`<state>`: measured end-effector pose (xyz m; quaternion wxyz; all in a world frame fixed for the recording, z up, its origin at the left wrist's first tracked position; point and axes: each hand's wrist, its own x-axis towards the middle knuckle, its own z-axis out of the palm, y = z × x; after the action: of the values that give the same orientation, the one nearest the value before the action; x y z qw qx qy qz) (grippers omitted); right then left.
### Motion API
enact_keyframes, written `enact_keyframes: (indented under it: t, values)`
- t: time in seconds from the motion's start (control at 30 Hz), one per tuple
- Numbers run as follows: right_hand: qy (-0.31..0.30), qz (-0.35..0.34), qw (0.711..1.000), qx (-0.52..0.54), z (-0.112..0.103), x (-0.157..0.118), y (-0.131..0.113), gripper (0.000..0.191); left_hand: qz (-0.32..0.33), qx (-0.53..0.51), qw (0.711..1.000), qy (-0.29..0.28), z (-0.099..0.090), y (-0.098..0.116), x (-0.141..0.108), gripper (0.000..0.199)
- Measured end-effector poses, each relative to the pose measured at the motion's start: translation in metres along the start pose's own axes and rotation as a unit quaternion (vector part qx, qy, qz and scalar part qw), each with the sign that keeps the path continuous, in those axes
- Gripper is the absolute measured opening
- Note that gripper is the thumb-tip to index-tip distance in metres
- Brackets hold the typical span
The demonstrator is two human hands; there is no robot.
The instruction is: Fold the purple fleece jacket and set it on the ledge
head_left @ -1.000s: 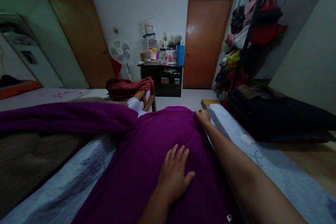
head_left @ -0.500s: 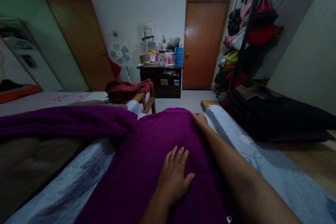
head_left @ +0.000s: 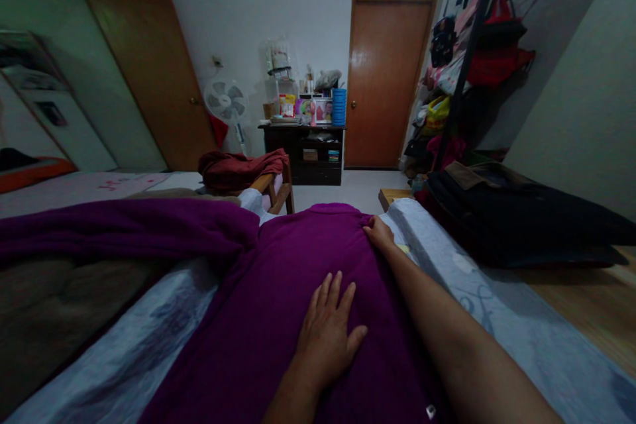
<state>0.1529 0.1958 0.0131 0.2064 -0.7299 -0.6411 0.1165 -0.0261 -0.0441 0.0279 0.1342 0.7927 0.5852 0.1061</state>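
Note:
A purple long-sleeved top [head_left: 278, 291] lies spread over the bed, its neckline at the far end. One sleeve stretches out to the left; the other sleeve does not show. My left hand [head_left: 328, 324] rests flat on the middle of the top, fingers apart. At the far right shoulder, my right hand [head_left: 380, 234] pinches the top's edge between closed fingers. A small light tag [head_left: 430, 411] shows near the garment's lower right side.
Beneath the top is a blue-grey patterned bed sheet [head_left: 467, 305]. Dark folded clothes [head_left: 517, 218] are stacked at the right. A brown blanket [head_left: 64, 318] lies at the left, and a dark red cloth [head_left: 238, 171] hangs over a wooden frame. Farther back stands a black cabinet [head_left: 298, 152].
My right hand has drawn slightly down at the shoulder, and the cloth bunches a little at its fingertips. The left hand stays nearly in place, its fingers spread a bit wider.

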Motion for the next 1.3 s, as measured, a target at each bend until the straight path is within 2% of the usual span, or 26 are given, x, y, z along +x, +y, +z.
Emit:
enact_keyframes:
  t: [0.27,0.33,0.47,0.57,0.8,0.93,1.03,1.1,1.3]
  values:
    - [0.019,-0.03,0.998,-0.059,-0.015,-0.018,-0.019,0.04,0.0,-0.007,1.0,-0.01,-0.003,0.002,0.0,0.071]
    - [0.016,-0.062,0.995,-0.071,-0.015,-0.028,-0.028,0.047,0.0,-0.012,1.0,-0.01,-0.004,0.002,0.0,0.071]
    - [-0.05,-0.149,0.984,-0.089,0.0,-0.05,-0.041,0.07,-0.005,-0.017,1.0,-0.018,-0.007,0.004,0.0,0.071]
    - [-0.085,-0.153,0.98,-0.094,0.011,-0.055,-0.041,0.08,-0.024,-0.02,0.999,-0.018,-0.006,0.006,-0.001,0.072]
    - [-0.084,-0.143,0.982,-0.089,0.015,-0.045,-0.036,0.081,-0.044,-0.012,0.999,-0.025,0.002,0.008,-0.005,0.075]
    - [-0.065,-0.155,0.981,-0.096,0.01,-0.05,-0.037,0.069,-0.03,-0.008,1.0,0.001,0.01,0.005,-0.005,0.075]
    - [-0.054,-0.155,0.981,-0.103,0.001,-0.063,-0.039,0.056,-0.023,-0.003,0.999,0.025,0.015,0.002,-0.006,0.076]
    - [-0.072,-0.161,0.979,-0.105,-0.006,-0.077,-0.04,0.052,-0.024,0.007,0.999,0.034,0.015,0.002,-0.006,0.078]
    - [-0.156,-0.182,0.968,-0.075,-0.025,-0.126,-0.032,0.06,-0.04,0.052,0.997,0.035,0.013,0.009,-0.008,0.085]
